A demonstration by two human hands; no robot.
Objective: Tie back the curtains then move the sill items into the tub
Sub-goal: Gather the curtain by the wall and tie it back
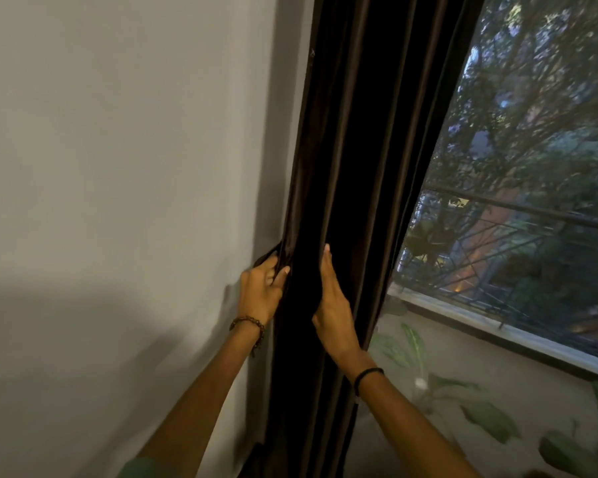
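Observation:
A dark brown curtain [356, 139] hangs bunched in folds between the grey wall and the window. My left hand [261, 288] grips the curtain's left edge, fingers curled round the fabric. My right hand [330, 298] lies against the front of the bunched folds with fingers fairly straight; the thumb side is tucked into a fold. No tie-back and no tub are in sight. The window sill [497, 326] runs to the right of the curtain; I see no loose items on the visible stretch.
A plain grey wall [118, 201] fills the left. Through the window glass [532, 150] are a metal grille and trees. Green plant leaves [487, 415] spread below the sill at the lower right.

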